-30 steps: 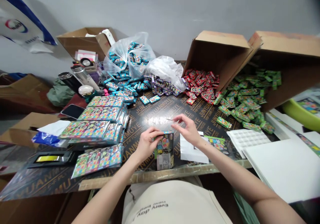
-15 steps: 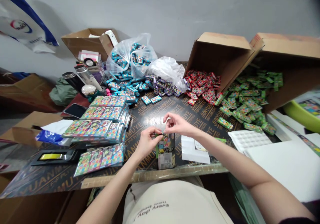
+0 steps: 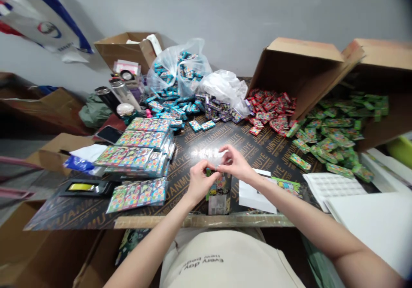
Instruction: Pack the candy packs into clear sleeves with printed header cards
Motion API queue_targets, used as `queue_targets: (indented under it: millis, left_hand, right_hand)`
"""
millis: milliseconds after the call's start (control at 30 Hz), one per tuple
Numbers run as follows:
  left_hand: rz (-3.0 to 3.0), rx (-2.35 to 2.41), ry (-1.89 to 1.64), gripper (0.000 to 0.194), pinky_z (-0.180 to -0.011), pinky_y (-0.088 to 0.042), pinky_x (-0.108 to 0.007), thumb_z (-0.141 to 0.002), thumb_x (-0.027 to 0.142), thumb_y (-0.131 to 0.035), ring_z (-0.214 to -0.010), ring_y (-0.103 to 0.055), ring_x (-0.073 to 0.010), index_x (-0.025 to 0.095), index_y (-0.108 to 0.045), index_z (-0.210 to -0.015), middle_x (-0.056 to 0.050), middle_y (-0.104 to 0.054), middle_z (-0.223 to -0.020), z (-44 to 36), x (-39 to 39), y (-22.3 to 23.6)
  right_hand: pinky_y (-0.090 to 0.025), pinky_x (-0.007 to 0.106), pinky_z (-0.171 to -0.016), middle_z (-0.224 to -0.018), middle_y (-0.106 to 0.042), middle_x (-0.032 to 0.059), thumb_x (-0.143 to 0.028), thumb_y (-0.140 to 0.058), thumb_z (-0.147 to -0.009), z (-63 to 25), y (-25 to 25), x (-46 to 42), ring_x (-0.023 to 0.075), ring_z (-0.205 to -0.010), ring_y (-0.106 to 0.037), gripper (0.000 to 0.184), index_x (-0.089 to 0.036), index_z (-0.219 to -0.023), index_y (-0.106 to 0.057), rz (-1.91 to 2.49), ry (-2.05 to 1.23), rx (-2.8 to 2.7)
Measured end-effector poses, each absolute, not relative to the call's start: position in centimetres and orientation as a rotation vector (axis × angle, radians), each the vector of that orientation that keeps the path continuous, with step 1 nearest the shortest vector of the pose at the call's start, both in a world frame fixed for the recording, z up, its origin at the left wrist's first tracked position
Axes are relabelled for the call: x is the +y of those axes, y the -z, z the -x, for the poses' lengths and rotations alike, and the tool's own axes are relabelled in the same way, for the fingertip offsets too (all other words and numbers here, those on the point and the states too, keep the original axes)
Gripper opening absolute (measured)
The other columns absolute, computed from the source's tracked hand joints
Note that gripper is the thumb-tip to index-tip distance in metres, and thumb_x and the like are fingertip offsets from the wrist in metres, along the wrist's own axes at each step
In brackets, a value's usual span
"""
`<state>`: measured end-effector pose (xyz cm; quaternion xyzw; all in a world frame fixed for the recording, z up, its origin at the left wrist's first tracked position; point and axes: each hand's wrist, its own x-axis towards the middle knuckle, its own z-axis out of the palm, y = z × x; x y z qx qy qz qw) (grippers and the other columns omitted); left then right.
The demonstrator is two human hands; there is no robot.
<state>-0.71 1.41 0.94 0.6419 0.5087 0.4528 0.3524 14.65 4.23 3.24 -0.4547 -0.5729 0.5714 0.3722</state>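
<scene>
A dark, colourfully printed packet (image 3: 219,200) lies upright before me, close to the table's front edge, with a pale panel at its lower end. My left hand (image 3: 201,180) is closed in a pinch at its top edge. Close beside it, my right hand (image 3: 236,164) also pinches that top edge, thumb and forefinger together and the other fingers curled. Whatever lies between the fingertips is too small to make out. Just beyond the hands is a shiny clear patch (image 3: 206,153), perhaps plastic. White paper (image 3: 254,195) lies under my right forearm.
Stacks of printed flat packs (image 3: 131,159) stand left, near a tape dispenser (image 3: 85,188). Behind are piles of small blue packets (image 3: 174,105), purple packets (image 3: 220,110), red packets (image 3: 272,110) and green packets (image 3: 334,133). Tipped cartons (image 3: 299,69) stand at right, near white sheets (image 3: 373,223).
The view has shifted, so the table's things sit farther right. Both hands stay at the packet's top edge, their fingertips now closer together. More of a green printed sheet shows beside my right forearm.
</scene>
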Motion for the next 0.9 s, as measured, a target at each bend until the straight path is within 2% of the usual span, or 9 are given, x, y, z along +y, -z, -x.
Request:
queue_targets:
  millis: [100, 167, 267, 400, 567, 700, 800, 900]
  left_hand:
    - [-1.427, 1.259, -1.172, 0.037, -0.061, -0.044, -0.023, -0.062, 0.026, -0.071, -0.067, -0.057, -0.0133, 0.016, -0.057, -0.095, -0.001, -0.062, -0.075, 0.4, 0.2, -0.4]
    - [-1.345, 1.178, -1.116, 0.037, -0.062, -0.047, -0.024, -0.065, 0.027, -0.069, -0.069, -0.060, -0.0151, 0.013, -0.058, -0.098, -0.003, -0.065, -0.077, 0.8, -1.1, -0.5]
    - [-1.539, 1.137, -1.110, 0.027, -0.074, -0.050, -0.027, -0.076, 0.027, -0.059, -0.081, -0.063, -0.0184, 0.014, -0.062, -0.099, -0.007, -0.068, -0.090, 2.9, -3.9, -2.2]
    - [-2.209, 1.185, -1.139, 0.036, -0.097, -0.039, -0.036, -0.081, 0.013, -0.043, -0.110, -0.052, -0.0195, 0.020, -0.055, -0.115, -0.007, -0.060, -0.115, 8.0, -7.0, -4.4]
    - [-2.443, 1.775, -0.932, 0.041, -0.101, -0.033, -0.047, -0.081, 0.007, -0.037, -0.118, -0.045, -0.0211, 0.020, -0.053, -0.116, -0.008, -0.059, -0.117, 14.7, -7.3, 0.3]
    - [-2.304, 2.002, -0.602, 0.045, -0.103, -0.023, -0.054, -0.078, 0.019, -0.051, -0.125, -0.034, -0.0277, 0.019, -0.046, -0.123, -0.013, -0.043, -0.132, 17.1, -7.2, 4.1]
    - [-2.078, 2.237, -0.817, 0.051, -0.105, -0.015, -0.053, -0.074, 0.032, -0.059, -0.128, -0.028, -0.0290, 0.021, -0.046, -0.123, -0.013, -0.035, -0.138, 18.3, -8.0, 4.5]
    - [-1.324, 2.513, -1.381, 0.055, -0.103, -0.021, -0.048, -0.072, 0.036, -0.060, -0.126, -0.030, -0.0287, 0.020, -0.043, -0.123, -0.014, -0.037, -0.134, 20.5, -8.5, 4.4]
  right_hand:
    - [-0.043, 0.025, -0.047, -0.063, -0.056, -0.0045, -0.025, -0.066, -0.061, -14.5, -2.4, 3.3, 0.0128, -0.050, -0.054, 0.045, -0.024, -0.101, -0.046, 1.250, -1.790, -1.103]
    - [-0.047, 0.028, -0.051, -0.070, -0.060, -0.0005, -0.031, -0.062, -0.068, -14.7, -2.0, 3.1, 0.0154, -0.056, -0.059, 0.041, -0.025, -0.105, -0.046, 1.246, -1.869, -0.959]
    - [-0.050, 0.029, -0.061, -0.087, -0.063, 0.0041, -0.043, -0.056, -0.075, -15.6, -1.2, 3.5, 0.0164, -0.071, -0.062, 0.036, -0.029, -0.107, -0.048, 1.174, -1.779, -0.866]
    - [-0.048, 0.023, -0.063, -0.091, -0.063, 0.0024, -0.041, -0.061, -0.072, -16.5, 0.9, 4.0, 0.0128, -0.075, -0.061, 0.033, -0.029, -0.101, -0.054, 1.215, -1.559, -0.940]
    - [-0.046, 0.028, -0.072, -0.087, -0.064, 0.0037, -0.044, -0.064, -0.068, -13.2, 3.6, 2.1, 0.0171, -0.080, -0.059, 0.035, -0.022, -0.095, -0.060, 1.313, -1.547, -1.289]
    - [-0.043, 0.039, -0.086, -0.106, -0.063, 0.0082, -0.048, -0.058, -0.073, -7.7, 4.4, -0.2, 0.0247, -0.100, -0.056, 0.042, -0.020, -0.104, -0.060, 1.110, -1.873, -1.456]
    - [-0.033, 0.041, -0.099, -0.127, -0.049, 0.0099, -0.050, -0.059, -0.072, -4.1, 4.8, -1.2, 0.0238, -0.117, -0.045, 0.058, -0.021, -0.121, -0.049, 0.960, -2.027, -1.410]
    - [-0.024, 0.040, -0.106, -0.140, -0.031, 0.0090, -0.052, -0.062, -0.067, -1.1, 5.3, -2.0, 0.0220, -0.127, -0.032, 0.078, -0.023, -0.133, -0.033, 0.858, -2.129, -1.305]
